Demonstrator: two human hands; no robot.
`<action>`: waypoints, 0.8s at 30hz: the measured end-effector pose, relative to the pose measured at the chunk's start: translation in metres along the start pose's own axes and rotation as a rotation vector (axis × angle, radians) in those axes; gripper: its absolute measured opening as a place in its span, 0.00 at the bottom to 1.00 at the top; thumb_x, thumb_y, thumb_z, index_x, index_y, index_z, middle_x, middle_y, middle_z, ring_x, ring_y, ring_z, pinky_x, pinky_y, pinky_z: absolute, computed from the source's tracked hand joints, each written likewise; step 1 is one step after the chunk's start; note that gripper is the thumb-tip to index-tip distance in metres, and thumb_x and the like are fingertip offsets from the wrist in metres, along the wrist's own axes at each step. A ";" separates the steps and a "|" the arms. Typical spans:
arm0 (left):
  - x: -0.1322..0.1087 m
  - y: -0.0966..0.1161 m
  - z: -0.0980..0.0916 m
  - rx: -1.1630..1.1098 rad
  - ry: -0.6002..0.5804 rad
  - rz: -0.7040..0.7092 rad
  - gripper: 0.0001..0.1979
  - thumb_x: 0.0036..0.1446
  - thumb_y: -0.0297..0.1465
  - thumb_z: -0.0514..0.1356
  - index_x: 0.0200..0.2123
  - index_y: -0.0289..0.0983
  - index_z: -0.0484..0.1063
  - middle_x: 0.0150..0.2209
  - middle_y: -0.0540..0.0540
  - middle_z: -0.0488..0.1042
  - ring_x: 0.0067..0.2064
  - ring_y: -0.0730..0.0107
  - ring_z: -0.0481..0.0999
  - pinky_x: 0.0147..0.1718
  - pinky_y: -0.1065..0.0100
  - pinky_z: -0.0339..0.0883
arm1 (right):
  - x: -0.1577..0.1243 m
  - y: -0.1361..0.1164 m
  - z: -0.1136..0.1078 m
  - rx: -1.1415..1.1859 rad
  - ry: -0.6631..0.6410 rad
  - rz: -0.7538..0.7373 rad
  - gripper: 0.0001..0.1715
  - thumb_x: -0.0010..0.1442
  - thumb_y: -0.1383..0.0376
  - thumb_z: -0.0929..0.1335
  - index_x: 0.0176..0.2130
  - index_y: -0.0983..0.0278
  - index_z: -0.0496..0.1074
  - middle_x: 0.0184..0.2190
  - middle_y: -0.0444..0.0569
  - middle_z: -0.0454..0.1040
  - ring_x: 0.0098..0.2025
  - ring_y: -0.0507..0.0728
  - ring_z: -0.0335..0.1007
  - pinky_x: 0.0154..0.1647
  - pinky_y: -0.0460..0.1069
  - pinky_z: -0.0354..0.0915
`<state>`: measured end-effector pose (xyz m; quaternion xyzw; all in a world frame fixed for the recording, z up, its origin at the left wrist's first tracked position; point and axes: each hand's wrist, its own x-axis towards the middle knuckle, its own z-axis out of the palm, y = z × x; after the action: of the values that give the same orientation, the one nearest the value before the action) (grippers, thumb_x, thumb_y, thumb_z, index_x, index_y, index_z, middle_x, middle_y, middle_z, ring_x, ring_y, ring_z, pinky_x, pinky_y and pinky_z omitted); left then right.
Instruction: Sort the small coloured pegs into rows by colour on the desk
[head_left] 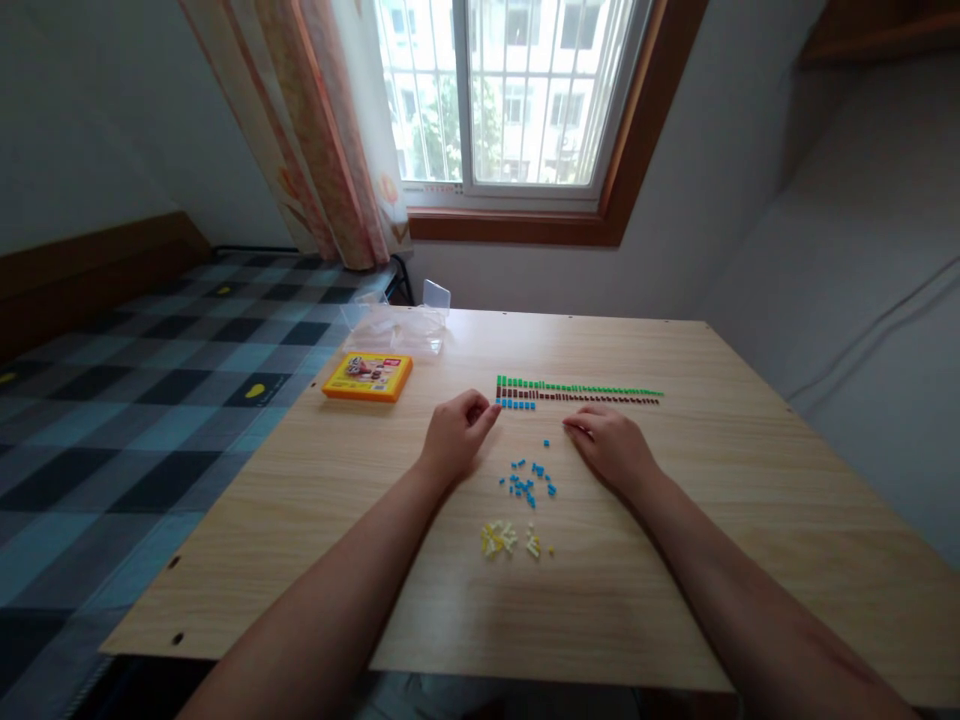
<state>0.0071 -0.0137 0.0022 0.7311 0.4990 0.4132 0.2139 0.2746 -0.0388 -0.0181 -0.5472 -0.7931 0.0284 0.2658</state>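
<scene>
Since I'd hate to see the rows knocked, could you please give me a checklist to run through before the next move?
1. Green row lined up: ok, it runs beside the brown row.
2. Blue row as long as those two: not ok, far shorter.
3. Blue pile apart from the yellow pile: ok.
4. Left hand well away from the blue row: not ok, it is at the left end.
5. Right hand holding a piece: cannot tell, too small to see.
</scene>
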 end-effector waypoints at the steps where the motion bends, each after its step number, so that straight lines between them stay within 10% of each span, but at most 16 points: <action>1: 0.001 -0.001 0.000 0.006 0.007 -0.005 0.16 0.61 0.41 0.59 0.25 0.37 0.68 0.21 0.53 0.65 0.25 0.73 0.63 0.27 0.69 0.55 | 0.000 -0.002 0.001 -0.010 -0.013 -0.004 0.12 0.67 0.65 0.67 0.38 0.60 0.82 0.39 0.49 0.80 0.41 0.58 0.74 0.41 0.51 0.67; 24: 0.009 -0.014 0.004 -0.022 0.077 -0.068 0.18 0.59 0.42 0.58 0.21 0.39 0.64 0.20 0.54 0.63 0.25 0.72 0.62 0.27 0.68 0.53 | -0.002 0.010 0.009 0.035 0.043 0.100 0.13 0.66 0.62 0.67 0.43 0.59 0.82 0.42 0.51 0.81 0.45 0.60 0.75 0.44 0.52 0.69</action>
<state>0.0037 0.0010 -0.0066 0.6950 0.5267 0.4389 0.2166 0.2802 -0.0345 -0.0299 -0.5820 -0.7582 0.0436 0.2906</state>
